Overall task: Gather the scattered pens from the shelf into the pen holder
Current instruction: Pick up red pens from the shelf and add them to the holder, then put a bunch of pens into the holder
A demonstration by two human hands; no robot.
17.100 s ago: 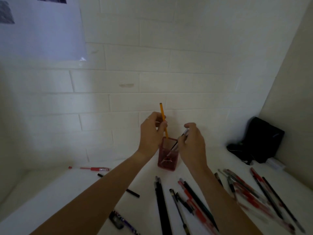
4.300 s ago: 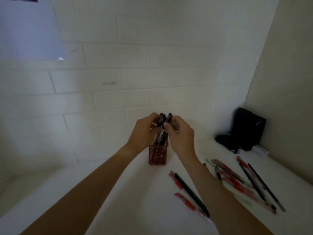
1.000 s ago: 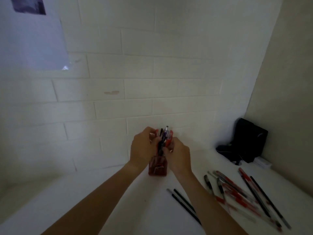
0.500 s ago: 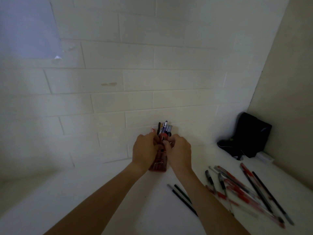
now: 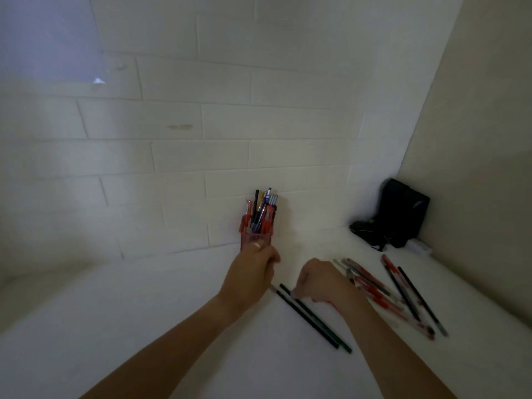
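A red see-through pen holder (image 5: 256,239) stands by the brick wall, packed with several upright pens (image 5: 262,210). My left hand (image 5: 250,273) is wrapped around the holder's lower part. My right hand (image 5: 319,279) rests knuckles-up on the shelf, its fingertips pinching the top ends of two dark pens (image 5: 313,318) that lie side by side. Several red and black pens (image 5: 385,289) lie scattered to the right of that hand, some partly hidden by my wrist.
The white shelf (image 5: 144,312) meets a white brick wall behind and a beige side wall (image 5: 475,168) on the right. A black pouch (image 5: 400,214) leans in the back right corner beside a small white box (image 5: 419,247). A paper sheet (image 5: 49,38) hangs upper left.
My right hand has left the holder and come down onto the two dark pens on the shelf. My left hand has slid lower on the holder, uncovering the pens standing in it.
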